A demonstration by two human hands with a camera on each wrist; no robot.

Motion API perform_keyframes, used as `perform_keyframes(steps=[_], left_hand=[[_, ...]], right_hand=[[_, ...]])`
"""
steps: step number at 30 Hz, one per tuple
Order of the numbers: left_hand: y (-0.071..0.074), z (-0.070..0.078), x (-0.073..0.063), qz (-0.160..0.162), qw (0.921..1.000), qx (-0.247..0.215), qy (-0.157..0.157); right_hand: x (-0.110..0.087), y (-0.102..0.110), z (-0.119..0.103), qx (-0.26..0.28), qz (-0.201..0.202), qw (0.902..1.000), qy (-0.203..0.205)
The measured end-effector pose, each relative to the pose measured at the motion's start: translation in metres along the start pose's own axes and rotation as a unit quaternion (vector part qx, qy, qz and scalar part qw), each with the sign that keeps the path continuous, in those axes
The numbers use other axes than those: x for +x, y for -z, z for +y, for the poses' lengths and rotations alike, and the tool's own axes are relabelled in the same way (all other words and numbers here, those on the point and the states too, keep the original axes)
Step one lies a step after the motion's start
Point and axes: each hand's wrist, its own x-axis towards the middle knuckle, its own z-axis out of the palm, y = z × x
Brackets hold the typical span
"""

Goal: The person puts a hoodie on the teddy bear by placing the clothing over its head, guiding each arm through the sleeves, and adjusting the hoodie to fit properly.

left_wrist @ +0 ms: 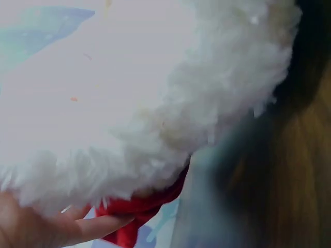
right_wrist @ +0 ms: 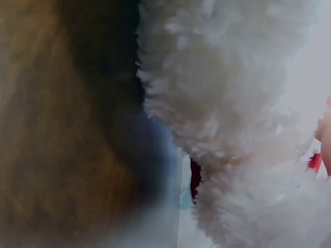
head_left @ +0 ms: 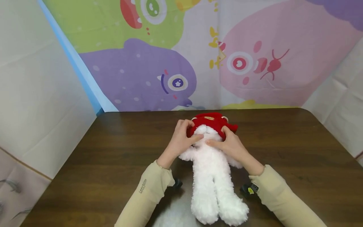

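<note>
A white fluffy plush toy (head_left: pixel 212 164) lies on its back on the table, legs toward the near edge. Over its head sits a red knit hat (head_left: pixel 210 118), pulled down so that the upper face is covered. My left hand (head_left: pixel 182 135) holds the hat's left side, thumb lying across the toy's neck. On the opposite side, my right hand (head_left: pixel 233 145) grips the hat's right edge, its thumb pointing inward below the chin. White fur (left_wrist: pixel 222 77) fills much of the left wrist view, with the hat's red edge (left_wrist: pixel 147 204) beside my fingers.
The dark wood table (head_left: pixel 119 151) spreads out on both sides of the toy. A cartoon-printed cloth (head_left: pixel 136 75) hangs behind its far edge, and pale cloth walls (head_left: pixel 51 88) flank it. Beige sleeves (head_left: pixel 147 192) cover both forearms.
</note>
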Motion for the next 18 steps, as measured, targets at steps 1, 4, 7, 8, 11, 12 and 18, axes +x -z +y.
perform_keyframes(steps=[1,4,7,8,11,12,18], left_hand=[[-0.001,0.0,0.0,0.009,1.0,-0.003,-0.002],[-0.005,0.0,0.0,0.034,0.9994,-0.001,-0.006],[-0.008,0.0,0.0,0.061,0.9981,0.006,-0.003],[-0.009,0.0,0.0,0.069,0.9976,0.008,0.001],[-0.012,-0.001,0.0,0.085,0.9963,0.014,0.01],[-0.012,-0.001,-0.001,0.087,0.996,0.017,0.01],[-0.014,-0.002,-0.003,0.095,0.9943,0.04,-0.026]], right_hand=[[0.0,-0.001,0.0,0.002,0.002,1.0,0.004],[0.0,-0.002,0.0,0.009,0.011,0.9998,0.017],[0.0,-0.002,0.0,0.016,0.019,0.9993,0.028],[-0.001,-0.001,0.0,0.02,0.018,0.9991,0.032],[0.0,-0.001,0.001,0.028,0.009,0.9989,0.035],[0.0,-0.001,0.001,0.03,0.004,0.9989,0.037],[0.001,-0.002,0.003,0.031,-0.002,0.999,0.033]])
